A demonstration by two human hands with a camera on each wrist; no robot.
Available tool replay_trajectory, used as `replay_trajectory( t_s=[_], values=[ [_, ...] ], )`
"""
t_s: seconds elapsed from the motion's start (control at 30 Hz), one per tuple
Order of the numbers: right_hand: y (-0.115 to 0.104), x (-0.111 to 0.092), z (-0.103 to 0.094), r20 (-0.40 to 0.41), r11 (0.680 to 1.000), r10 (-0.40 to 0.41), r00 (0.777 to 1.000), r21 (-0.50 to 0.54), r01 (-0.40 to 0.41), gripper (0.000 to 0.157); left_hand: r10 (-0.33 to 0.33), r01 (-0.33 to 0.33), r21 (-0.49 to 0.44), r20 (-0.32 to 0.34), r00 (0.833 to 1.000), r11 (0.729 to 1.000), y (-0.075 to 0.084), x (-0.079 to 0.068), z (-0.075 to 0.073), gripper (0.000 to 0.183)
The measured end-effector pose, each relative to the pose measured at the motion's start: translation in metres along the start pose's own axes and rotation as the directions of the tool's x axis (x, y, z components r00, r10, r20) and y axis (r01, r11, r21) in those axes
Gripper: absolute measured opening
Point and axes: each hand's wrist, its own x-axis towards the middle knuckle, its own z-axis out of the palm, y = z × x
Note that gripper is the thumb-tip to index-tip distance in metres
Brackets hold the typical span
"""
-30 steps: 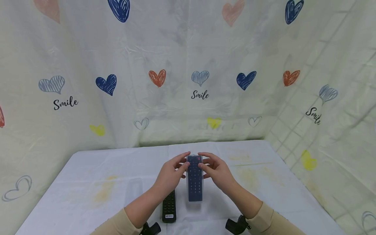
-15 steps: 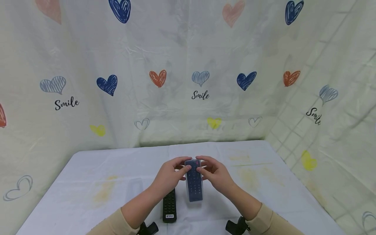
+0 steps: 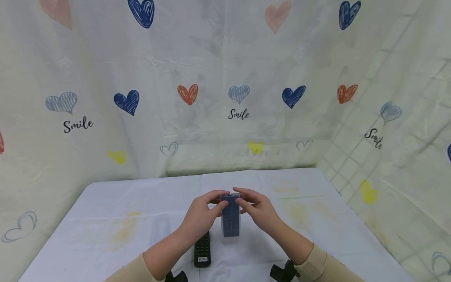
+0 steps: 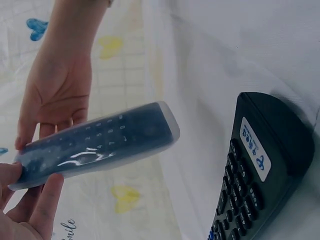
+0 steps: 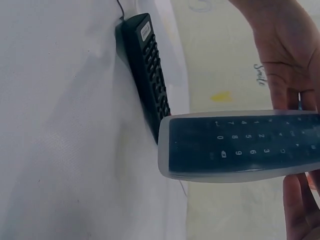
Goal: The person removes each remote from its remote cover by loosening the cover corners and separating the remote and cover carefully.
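Note:
A dark blue remote control [image 3: 230,221] in a translucent cover is held above the table. My left hand [image 3: 201,213] pinches its far end from the left, the thumb on the button face. From the right, my right hand [image 3: 260,209] grips the same end, with the thumb at the upper edge and the index finger reaching over the top. Rows of white numbers show through the cover in the right wrist view. A black remote control [image 3: 202,250] lies on the table, partly hidden by my left forearm; its white label [image 4: 255,149] shows in the left wrist view.
A clear, faint plastic sleeve or tray [image 3: 160,227] lies on the white-covered table [image 3: 105,243], left of my left arm. Behind the table hangs a sheet [image 3: 211,55] printed with hearts. Black wrist cameras [image 3: 283,271] sit under both forearms.
Both hands have come slightly lower and nearer with the covered remote. It tilted briefly and now looks shorter, its near end raised. The black remote has stayed in place.

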Motion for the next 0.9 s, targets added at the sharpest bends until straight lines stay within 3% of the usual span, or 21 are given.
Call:
replay_trajectory(
  t_s=[0.37,0.53,0.67,0.9],
  values=[
    [0.000,-0.003,-0.008,0.087,0.999,0.009,0.996,0.041,-0.013,0.040,0.115,-0.111,0.089,-0.037,0.993,0.990,-0.008,-0.010,-0.008,0.027],
    [0.008,-0.006,-0.013,0.152,0.998,0.011,0.988,0.059,-0.020,0.041,0.155,-0.153,0.035,-0.044,0.987,0.988,-0.014,-0.015,-0.015,0.027],
    [0.016,-0.007,-0.015,0.197,0.997,0.035,0.980,0.059,-0.047,0.044,0.147,-0.149,-0.028,-0.055,0.988,0.988,-0.017,-0.017,-0.022,0.027],
    [0.030,-0.009,-0.010,0.233,0.995,0.068,0.970,0.049,-0.081,0.041,0.145,-0.155,-0.089,-0.106,0.984,0.984,-0.010,-0.017,-0.032,0.029]
  ],
)
